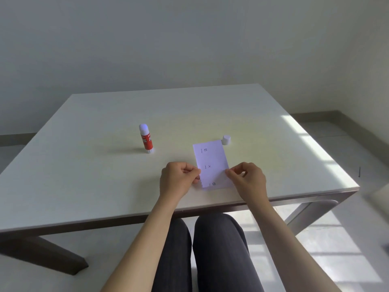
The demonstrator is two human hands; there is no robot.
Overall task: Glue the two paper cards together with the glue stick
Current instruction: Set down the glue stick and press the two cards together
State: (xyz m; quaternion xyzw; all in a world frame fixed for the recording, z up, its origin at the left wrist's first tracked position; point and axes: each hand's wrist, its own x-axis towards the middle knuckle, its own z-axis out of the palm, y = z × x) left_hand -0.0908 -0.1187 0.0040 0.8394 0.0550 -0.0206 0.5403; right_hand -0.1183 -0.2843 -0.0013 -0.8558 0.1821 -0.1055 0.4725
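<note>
Paper cards (211,165) lie stacked between my hands: my left hand (177,179) pinches the left edge, my right hand (248,178) the right. White counter (105,175), grey walls behind. Long axis runs away from me. Uncapped glue stick (146,139) stands upright far left; its cap (226,140) touches the cards' far corner.

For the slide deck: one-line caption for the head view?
Both hands, left hand and right hand, pinch the paper card; uncapped glue stick stands apart.
</note>
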